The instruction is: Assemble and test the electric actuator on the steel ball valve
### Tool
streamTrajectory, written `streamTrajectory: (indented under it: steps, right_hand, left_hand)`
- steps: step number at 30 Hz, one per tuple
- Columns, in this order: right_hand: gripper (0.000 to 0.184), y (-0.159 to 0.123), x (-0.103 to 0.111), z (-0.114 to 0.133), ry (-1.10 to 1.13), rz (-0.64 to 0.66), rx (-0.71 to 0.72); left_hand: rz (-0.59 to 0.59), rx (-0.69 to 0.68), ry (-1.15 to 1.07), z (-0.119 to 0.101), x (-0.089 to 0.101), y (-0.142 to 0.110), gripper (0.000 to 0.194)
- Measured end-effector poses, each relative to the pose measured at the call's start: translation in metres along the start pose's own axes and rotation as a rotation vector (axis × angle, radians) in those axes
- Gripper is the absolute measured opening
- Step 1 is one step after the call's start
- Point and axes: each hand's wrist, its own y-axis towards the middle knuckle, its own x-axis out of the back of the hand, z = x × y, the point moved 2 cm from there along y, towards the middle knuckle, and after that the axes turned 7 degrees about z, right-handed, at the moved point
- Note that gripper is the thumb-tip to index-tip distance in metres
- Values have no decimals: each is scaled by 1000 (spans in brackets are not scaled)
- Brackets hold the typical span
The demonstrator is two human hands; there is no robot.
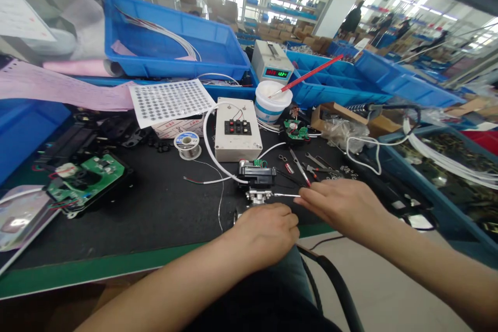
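Note:
My left hand (268,231) is closed over the near end of a small assembly at the bench's front edge. That assembly has a black housing (257,174) with a bit of green circuit board on top and a silver metal bracket (259,196) on its near side. Its lowest part is hidden under my fingers. In my right hand (338,202), fingers pinched together, is a slim metal rod-shaped tool (287,195). The tool's far end meets the bracket's right side; its grip end is covered by my fingers. A white cable (212,140) curves from the housing.
Behind the assembly stands a beige switch box (237,137), with a solder spool (187,146) to its left. Loose hand tools (311,166) lie right of it. An open circuit-board unit (89,179) sits left. Blue bins (175,26) line the back; a parts bin (439,187) stands right.

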Motion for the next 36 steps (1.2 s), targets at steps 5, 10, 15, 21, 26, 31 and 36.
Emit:
streamTrajectory:
  steps: [5,10,15,21,26,31,36]
  right_hand:
    - [14,48,46,28,-51,624,-102]
    - [15,70,51,40,-83,669,-90]
    - [22,32,16,15,-32,132,97]
    - [52,0,-64,3,225,-280,6]
    - [56,-1,-73,1,308,-213,-23]
    - [49,-5,-20,-10,89,-115,25]
    - [23,22,24,9,-2,149,31]
  left_hand:
    - [-39,67,-40,2,-21,8,20]
    - [-28,134,-89,4,-25,14,18]
    - [-120,9,-73,1,-7,3,15]
    - [-139,-68,-98,2,-5,-2,7]
    - [-93,-47,-76,2,-3,0,14]
    - [-83,-30,-59,2,0,0,14]
    - [-87,-17,-61,1,-5,1,13]
